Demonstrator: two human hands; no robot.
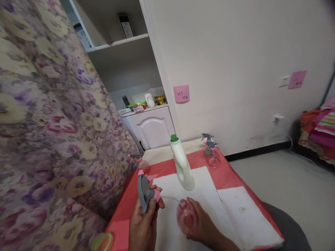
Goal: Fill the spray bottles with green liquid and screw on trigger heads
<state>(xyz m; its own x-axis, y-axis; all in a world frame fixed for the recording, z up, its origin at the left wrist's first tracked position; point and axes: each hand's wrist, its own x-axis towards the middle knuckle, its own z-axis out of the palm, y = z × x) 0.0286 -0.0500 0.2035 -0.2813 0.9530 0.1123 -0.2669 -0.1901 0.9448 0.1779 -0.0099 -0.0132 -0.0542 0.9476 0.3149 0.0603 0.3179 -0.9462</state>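
Note:
My left hand is closed round a grey and pink spray head, lifted off its bottle, with its thin clear tube trailing to the right. My right hand grips a small clear pink bottle that rests on a white cloth. Just behind my hands stands a tall white detergent bottle with a green cap.
A red table carries the cloths. Two assembled pink spray bottles stand at its far edge, another at the left by a flowered curtain. An orange-green lid lies at the near left corner. White cabinet behind.

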